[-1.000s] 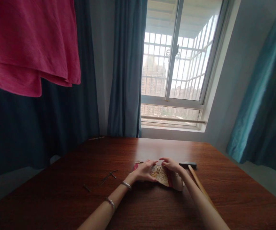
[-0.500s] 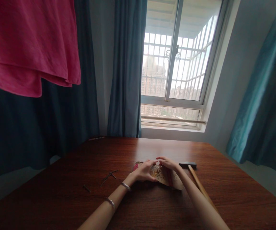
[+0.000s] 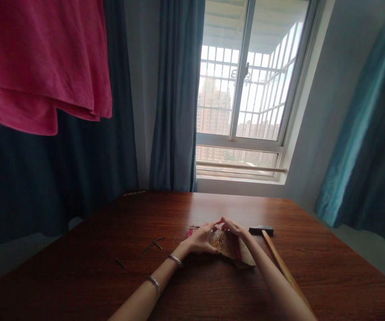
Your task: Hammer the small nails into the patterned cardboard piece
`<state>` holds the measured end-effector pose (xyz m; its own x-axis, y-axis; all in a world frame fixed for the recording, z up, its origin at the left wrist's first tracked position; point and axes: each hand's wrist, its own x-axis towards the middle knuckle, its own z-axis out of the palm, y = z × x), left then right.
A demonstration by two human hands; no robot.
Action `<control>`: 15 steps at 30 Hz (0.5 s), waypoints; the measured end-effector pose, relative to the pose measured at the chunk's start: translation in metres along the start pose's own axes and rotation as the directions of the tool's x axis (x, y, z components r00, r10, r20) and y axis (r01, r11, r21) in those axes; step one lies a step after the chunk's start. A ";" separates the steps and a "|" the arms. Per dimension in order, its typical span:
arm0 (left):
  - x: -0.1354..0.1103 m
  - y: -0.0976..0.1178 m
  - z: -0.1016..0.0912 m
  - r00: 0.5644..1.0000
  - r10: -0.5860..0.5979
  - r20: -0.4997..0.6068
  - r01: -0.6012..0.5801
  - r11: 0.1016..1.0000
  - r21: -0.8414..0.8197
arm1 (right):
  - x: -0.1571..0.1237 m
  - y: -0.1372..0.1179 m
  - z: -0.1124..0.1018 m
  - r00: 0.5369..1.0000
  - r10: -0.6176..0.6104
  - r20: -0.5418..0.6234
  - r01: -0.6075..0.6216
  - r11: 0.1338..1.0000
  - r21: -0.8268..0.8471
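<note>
Dark wooden table [image 3: 112, 272] below a bright window: your left hand [image 3: 201, 238] arches over the patterned piece [image 3: 228, 246], thumb at its near edge, fingertips gripping its far edge. Your right hand [image 3: 234, 228] meets them there, fingertips pinched together, on what is too small to tell. Right of the piece lies the hammer [image 3: 274, 252], untouched; left of it are loose nails [image 3: 152, 244], none visibly driven.
</note>
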<state>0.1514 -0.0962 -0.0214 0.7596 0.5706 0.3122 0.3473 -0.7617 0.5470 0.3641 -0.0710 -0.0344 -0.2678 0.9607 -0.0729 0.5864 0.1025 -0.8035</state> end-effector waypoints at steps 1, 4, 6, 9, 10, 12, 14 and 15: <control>0.000 0.000 0.000 1.000 -0.001 0.002 0.001 1.000 -0.001 | -0.001 -0.001 0.000 1.000 0.002 0.000 -0.002 1.000 0.005; 0.000 0.000 0.000 1.000 0.006 0.005 -0.007 1.000 0.002 | -0.005 -0.004 0.001 1.000 -0.002 -0.005 0.002 1.000 0.012; 0.000 -0.001 0.000 1.000 0.010 0.004 -0.011 1.000 0.010 | -0.008 -0.007 0.000 1.000 -0.010 -0.010 0.010 1.000 0.011; -0.001 -0.003 0.000 1.000 0.015 0.008 -0.016 1.000 0.017 | -0.010 -0.010 0.000 0.999 -0.017 -0.037 0.017 1.000 0.000; -0.001 -0.004 0.000 1.000 0.017 0.009 -0.017 1.000 0.016 | -0.010 -0.010 0.000 0.998 -0.017 -0.058 0.017 1.000 -0.006; -0.001 -0.007 0.002 1.000 0.019 0.012 -0.020 1.000 0.014 | -0.011 -0.009 -0.002 0.992 -0.011 -0.123 0.009 1.000 -0.022; 0.000 -0.010 0.003 1.000 0.017 0.020 -0.017 1.000 0.019 | -0.013 -0.006 -0.005 0.980 0.004 -0.198 -0.012 0.999 -0.042; 0.000 -0.012 0.004 1.000 0.014 0.024 -0.014 1.000 0.022 | -0.015 -0.004 -0.006 0.973 0.013 -0.229 -0.025 0.998 -0.052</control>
<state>0.1492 -0.0884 -0.0311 0.7771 0.5525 0.3014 0.3483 -0.7764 0.5252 0.3705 -0.0843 -0.0270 -0.0783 0.9955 0.0538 0.6317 0.0913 -0.7698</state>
